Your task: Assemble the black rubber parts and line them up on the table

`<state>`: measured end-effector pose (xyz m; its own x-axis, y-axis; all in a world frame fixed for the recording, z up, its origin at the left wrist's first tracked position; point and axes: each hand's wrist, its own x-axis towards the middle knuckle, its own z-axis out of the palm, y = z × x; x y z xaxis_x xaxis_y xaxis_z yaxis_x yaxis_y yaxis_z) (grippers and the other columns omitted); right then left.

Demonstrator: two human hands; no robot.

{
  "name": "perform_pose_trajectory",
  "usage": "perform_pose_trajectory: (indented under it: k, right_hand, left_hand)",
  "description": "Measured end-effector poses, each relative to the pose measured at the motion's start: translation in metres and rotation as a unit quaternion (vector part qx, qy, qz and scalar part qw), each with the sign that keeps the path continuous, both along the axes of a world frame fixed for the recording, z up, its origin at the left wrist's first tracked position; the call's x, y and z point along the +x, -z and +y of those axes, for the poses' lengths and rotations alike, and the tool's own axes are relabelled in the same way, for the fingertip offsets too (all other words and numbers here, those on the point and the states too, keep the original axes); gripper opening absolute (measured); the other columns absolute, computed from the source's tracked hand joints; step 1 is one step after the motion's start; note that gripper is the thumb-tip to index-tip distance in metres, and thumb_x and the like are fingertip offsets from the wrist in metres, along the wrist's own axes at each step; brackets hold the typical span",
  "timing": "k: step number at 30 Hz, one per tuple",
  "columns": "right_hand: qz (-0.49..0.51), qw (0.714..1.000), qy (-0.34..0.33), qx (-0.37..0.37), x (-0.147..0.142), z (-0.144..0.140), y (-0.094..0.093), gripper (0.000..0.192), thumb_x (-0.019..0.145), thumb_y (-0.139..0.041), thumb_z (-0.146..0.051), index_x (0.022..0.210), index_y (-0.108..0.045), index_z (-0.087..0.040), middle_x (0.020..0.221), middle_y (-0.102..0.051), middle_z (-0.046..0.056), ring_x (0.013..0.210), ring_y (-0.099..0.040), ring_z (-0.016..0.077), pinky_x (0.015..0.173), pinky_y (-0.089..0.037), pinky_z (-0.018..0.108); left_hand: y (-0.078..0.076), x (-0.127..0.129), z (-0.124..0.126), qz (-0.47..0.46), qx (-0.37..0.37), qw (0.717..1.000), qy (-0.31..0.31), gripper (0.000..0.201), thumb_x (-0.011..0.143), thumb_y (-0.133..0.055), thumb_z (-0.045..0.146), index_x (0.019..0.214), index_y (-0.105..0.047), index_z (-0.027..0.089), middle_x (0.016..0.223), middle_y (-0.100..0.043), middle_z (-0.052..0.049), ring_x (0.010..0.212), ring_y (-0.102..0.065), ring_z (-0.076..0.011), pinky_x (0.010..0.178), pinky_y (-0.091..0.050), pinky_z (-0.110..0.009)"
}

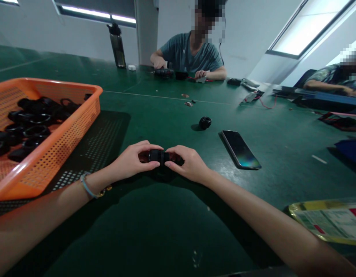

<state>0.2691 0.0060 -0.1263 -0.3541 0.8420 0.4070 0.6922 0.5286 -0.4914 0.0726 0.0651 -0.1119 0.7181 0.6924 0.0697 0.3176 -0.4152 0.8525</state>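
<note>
Low over the green table [172, 238], a black cylindrical fitting [158, 156] lies crosswise between my two hands. My left hand [137, 156] pinches its left end between thumb and fingers. On the other end, my right hand [189, 163] is closed in the same way, and its fingers hide part of the piece. Whether the fitting is one part or two joined parts, I cannot tell. A short black ring-like part [205, 122] stands alone on the table beyond my right hand.
At left is an orange perforated basket [77, 130] holding several black fittings [36, 119]. A phone [240, 150] lies at right, near a yellow-edged package [328, 221]. Across the table, a person [192, 54] sits behind a dark tool [163, 73]; a bottle [117, 46] stands nearby. Another person sits far right.
</note>
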Motion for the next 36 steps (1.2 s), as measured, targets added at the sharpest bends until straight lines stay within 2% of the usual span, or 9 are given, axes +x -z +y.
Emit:
perform_pose_trajectory:
  k: [7, 13, 19, 36]
  right_hand:
    - [0.009, 1.0, -0.005, -0.004, 0.0, -0.0011, -0.0008, 0.019, 0.08, -0.057, -0.024, 0.095, -0.059, -0.013, 0.08, -0.065, 0.006, 0.069, -0.057, 0.0141, 0.063, -0.046, 0.027]
    - [0.033, 0.999, -0.004, 0.0, 0.0002, -0.0016, 0.0026, 0.036, 0.073, -0.062, -0.02, 0.107, -0.052, -0.015, 0.093, -0.063, 0.006, 0.076, -0.057, 0.0151, 0.066, -0.048, 0.029]
    - [0.032, 0.999, -0.004, -0.011, 0.0005, -0.0014, 0.0031, 0.028, 0.074, -0.06, -0.015, 0.101, -0.053, -0.015, 0.09, -0.061, 0.006, 0.074, -0.057, 0.0143, 0.067, -0.05, 0.029]
    - [0.032, 0.999, -0.008, -0.026, 0.0002, -0.0021, 0.0004, 0.026, 0.076, -0.061, -0.018, 0.102, -0.054, -0.017, 0.09, -0.062, 0.005, 0.074, -0.059, 0.0137, 0.067, -0.051, 0.029]
  left_hand:
    - [0.0016, -0.0004, 0.001, -0.007, -0.001, 1.0, -0.001, 0.041, 0.068, -0.063, 0.041, 0.102, -0.064, 0.017, 0.086, -0.05, -0.001, 0.075, -0.055, -0.0157, 0.067, -0.053, -0.029]
    - [0.0009, 0.0002, 0.0018, -0.006, 0.009, 1.0, -0.008, 0.041, 0.068, -0.062, 0.041, 0.101, -0.064, 0.017, 0.084, -0.051, 0.0, 0.068, -0.052, -0.0132, 0.063, -0.05, -0.027]
    - [0.0006, 0.0001, 0.0019, -0.006, 0.016, 1.0, -0.004, 0.041, 0.069, -0.062, 0.04, 0.101, -0.064, 0.015, 0.083, -0.05, -0.001, 0.066, -0.052, -0.0126, 0.061, -0.049, -0.026]
    - [0.0034, -0.0016, 0.0031, -0.003, 0.016, 1.0, 0.001, 0.041, 0.069, -0.063, 0.042, 0.103, -0.063, 0.018, 0.087, -0.052, -0.001, 0.071, -0.054, -0.0146, 0.063, -0.05, -0.027]
